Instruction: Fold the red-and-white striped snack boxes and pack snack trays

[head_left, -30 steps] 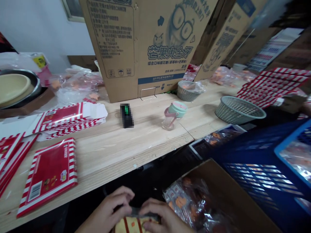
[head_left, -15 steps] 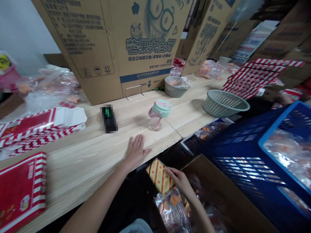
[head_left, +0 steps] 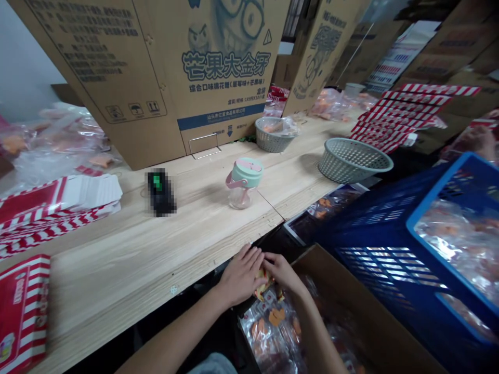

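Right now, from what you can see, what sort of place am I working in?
Likely a confectionery packing workshop: flattened red-and-white striped cartons lie on a wooden workbench, shipping cartons printed for marshmallows stand behind it, and a blue plastic crate holds clear bags of orange pieces.

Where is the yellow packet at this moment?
In the head view, the yellow packet is mostly hidden between the left hand and right hand, just off the wooden bench, above clear printed bags in a cardboard box.

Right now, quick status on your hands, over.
Left hand, right hand on yellow striped packet. Clear snack bag just below. Nothing in the way.
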A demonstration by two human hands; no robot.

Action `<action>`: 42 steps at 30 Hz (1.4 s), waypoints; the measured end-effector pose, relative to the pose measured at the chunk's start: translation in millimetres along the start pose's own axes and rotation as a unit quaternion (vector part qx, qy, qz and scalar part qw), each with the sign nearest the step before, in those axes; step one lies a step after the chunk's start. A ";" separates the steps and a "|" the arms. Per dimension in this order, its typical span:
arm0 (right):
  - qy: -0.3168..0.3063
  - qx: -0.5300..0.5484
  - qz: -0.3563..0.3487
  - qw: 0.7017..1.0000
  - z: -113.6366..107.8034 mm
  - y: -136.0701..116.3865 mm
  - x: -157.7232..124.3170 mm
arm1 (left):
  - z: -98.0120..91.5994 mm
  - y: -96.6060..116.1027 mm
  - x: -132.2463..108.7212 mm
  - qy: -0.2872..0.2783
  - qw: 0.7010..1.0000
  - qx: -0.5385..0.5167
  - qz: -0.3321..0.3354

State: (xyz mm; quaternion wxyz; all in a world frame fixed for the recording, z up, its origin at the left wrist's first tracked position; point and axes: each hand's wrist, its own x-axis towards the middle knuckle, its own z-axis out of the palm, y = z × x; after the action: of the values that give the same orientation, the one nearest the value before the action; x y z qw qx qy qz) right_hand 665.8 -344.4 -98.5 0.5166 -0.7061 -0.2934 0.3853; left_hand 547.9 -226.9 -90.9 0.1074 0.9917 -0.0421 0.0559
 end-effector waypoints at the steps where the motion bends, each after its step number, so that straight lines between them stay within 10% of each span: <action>1: -0.002 -0.003 -0.001 1.000 0.7 0.4 -1.0 | 8.0 1.3 -4.5 0.002 1.000 -0.002 0.000; 20: 0.098 0.003 -0.002 0.995 20.2 9.5 -3.3 | 36.0 19.1 -51.0 0.048 0.995 0.072 -0.058; 27: 0.070 -0.030 -0.003 0.997 14.7 3.3 2.9 | -23.3 8.8 -62.2 0.126 0.991 0.026 -0.036; 30: 0.054 -0.047 0.004 0.997 7.4 2.9 5.2 | -47.5 -29.7 -68.5 0.181 0.952 0.065 -0.237; 34: 0.046 -0.064 0.014 0.997 1.5 2.5 10.1 | -50.6 -68.1 -56.6 0.074 0.880 0.078 -0.462; 42: 0.028 -0.082 0.014 0.996 3.4 -13.1 16.7 | -45.7 -33.7 46.3 0.002 0.974 -0.029 -0.224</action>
State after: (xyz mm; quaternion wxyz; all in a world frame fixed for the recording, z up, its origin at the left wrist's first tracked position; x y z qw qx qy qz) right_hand 671.6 -325.3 -90.6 0.4595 -0.7605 -0.2996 0.3475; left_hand 592.3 -187.5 -48.1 0.1461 0.9723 0.1798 0.0314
